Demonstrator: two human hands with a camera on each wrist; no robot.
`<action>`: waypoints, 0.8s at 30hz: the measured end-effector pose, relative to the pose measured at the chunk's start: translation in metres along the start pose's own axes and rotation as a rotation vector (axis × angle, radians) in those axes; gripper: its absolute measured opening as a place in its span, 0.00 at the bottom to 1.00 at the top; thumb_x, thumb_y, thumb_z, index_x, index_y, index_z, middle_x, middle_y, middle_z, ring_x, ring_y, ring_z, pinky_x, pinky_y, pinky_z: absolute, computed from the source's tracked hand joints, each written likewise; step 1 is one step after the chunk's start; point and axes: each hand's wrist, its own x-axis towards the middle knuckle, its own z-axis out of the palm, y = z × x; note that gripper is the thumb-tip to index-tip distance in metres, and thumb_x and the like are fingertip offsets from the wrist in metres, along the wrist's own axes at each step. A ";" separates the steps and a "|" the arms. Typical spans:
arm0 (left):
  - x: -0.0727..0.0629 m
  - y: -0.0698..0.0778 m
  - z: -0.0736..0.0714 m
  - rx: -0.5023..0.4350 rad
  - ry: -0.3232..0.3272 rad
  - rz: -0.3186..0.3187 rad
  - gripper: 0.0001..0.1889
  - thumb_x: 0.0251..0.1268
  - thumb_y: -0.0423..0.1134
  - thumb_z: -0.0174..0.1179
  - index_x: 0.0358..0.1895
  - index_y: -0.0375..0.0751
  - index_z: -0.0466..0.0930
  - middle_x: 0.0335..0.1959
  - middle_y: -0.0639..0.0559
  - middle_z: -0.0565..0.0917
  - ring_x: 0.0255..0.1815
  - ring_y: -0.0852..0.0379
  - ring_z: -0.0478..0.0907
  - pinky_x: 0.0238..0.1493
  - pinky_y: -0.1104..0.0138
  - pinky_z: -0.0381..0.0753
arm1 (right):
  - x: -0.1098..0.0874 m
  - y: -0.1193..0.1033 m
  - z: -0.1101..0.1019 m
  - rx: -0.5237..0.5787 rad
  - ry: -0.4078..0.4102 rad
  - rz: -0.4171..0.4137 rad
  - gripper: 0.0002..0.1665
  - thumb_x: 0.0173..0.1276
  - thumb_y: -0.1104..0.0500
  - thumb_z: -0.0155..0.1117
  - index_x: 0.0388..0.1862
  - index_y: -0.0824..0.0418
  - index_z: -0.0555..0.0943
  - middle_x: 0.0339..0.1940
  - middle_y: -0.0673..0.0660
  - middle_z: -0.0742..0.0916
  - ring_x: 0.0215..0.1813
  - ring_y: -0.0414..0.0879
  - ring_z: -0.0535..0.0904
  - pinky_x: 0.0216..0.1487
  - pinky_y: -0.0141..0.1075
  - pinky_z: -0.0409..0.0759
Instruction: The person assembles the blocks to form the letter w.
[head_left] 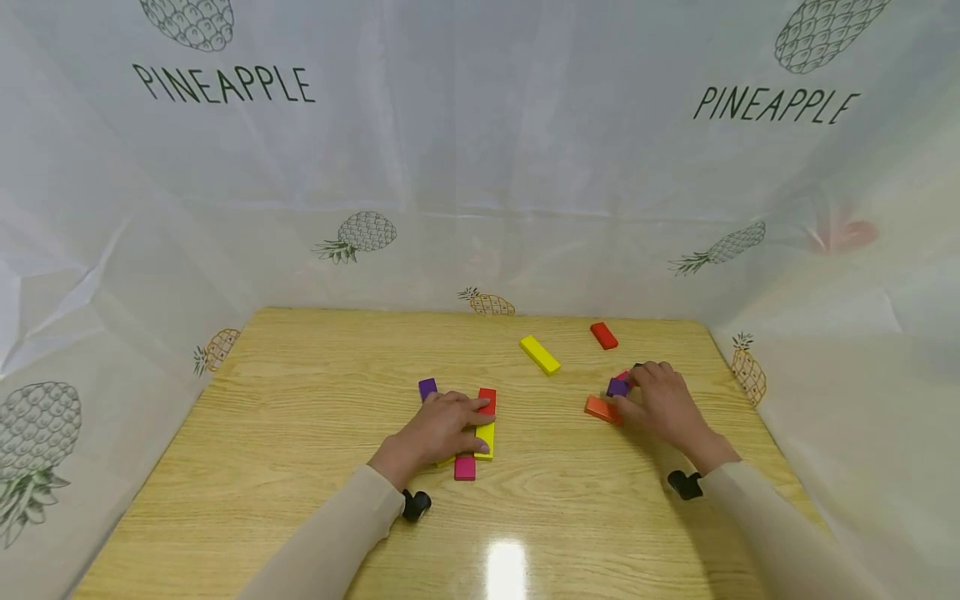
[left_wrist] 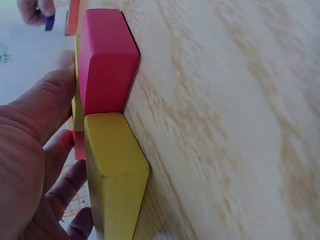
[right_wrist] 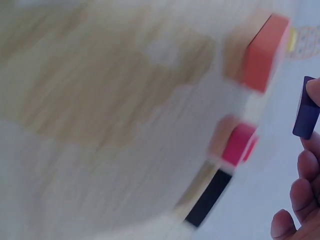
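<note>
Right of centre in the head view, a small purple rectangular block (head_left: 618, 387) is pinched between the thumb and fingers of the right hand (head_left: 663, 404), raised off the bench (head_left: 300, 400). Around it lie 3 smooth blocks: an orange oblong (head_left: 600, 409), a pink block (right_wrist: 239, 144) and a black bar (right_wrist: 208, 197).

Near the frame's lower centre, the left hand (head_left: 442, 429) rests over a cluster with its fingers spread, clamped on nothing; they lie across a red block (head_left: 487, 396) and a yellow block (head_left: 485, 437). A magenta block (head_left: 465, 468) and a second purple block (head_left: 427, 388) show past it.

Farther up the wood-grained bench are 1 yellow bar (head_left: 539, 355) and 1 red bar (head_left: 603, 336). A white pineapple-printed sheet (head_left: 480, 150) fills the upper frame.
</note>
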 end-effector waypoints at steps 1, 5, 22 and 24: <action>0.000 0.000 0.000 -0.001 0.000 0.001 0.30 0.70 0.59 0.67 0.72 0.57 0.80 0.79 0.55 0.72 0.79 0.43 0.68 0.72 0.44 0.64 | 0.004 -0.006 0.001 0.008 -0.009 0.001 0.19 0.67 0.51 0.76 0.43 0.66 0.84 0.40 0.61 0.84 0.43 0.57 0.74 0.45 0.51 0.72; 0.001 0.000 0.000 -0.008 -0.002 0.002 0.30 0.69 0.59 0.68 0.72 0.56 0.80 0.80 0.54 0.72 0.79 0.43 0.68 0.75 0.44 0.64 | 0.021 -0.029 0.009 0.024 -0.052 -0.005 0.18 0.69 0.51 0.74 0.45 0.65 0.84 0.41 0.60 0.84 0.45 0.56 0.73 0.49 0.51 0.72; 0.004 -0.004 0.000 0.003 -0.012 -0.001 0.31 0.69 0.61 0.67 0.72 0.57 0.80 0.79 0.54 0.72 0.79 0.44 0.69 0.78 0.45 0.64 | 0.077 -0.107 0.050 0.019 -0.102 -0.134 0.19 0.71 0.48 0.73 0.48 0.62 0.85 0.44 0.56 0.85 0.46 0.53 0.73 0.48 0.49 0.74; 0.004 -0.004 0.000 0.007 -0.012 0.002 0.31 0.69 0.61 0.67 0.72 0.57 0.80 0.79 0.54 0.72 0.79 0.44 0.70 0.78 0.45 0.64 | 0.081 -0.111 0.054 0.005 -0.110 -0.139 0.19 0.71 0.48 0.73 0.48 0.62 0.86 0.44 0.56 0.85 0.45 0.53 0.73 0.47 0.49 0.75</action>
